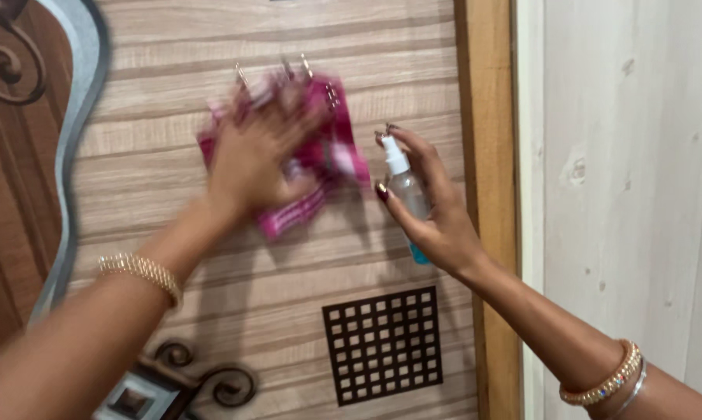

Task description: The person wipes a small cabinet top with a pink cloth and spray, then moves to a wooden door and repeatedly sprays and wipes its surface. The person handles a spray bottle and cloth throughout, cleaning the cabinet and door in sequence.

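Observation:
My left hand (254, 159) presses a pink cloth (328, 159) flat against a light wood-grain door panel (164, 62); hand and cloth are motion-blurred. My right hand (436, 214) holds a small clear spray bottle (404, 183) with a white nozzle and blue liquid at its base, just right of the cloth, with the forefinger resting on the nozzle top. Both wrists wear gold bangles.
A dark square lattice inlay (382, 344) sits low on the door. Curled dark metal scrollwork (211, 381) lies at the lower left, with a grey wavy band (75, 124) along the left. An orange-brown door frame (491, 117) and pale wall (631, 171) stand at the right.

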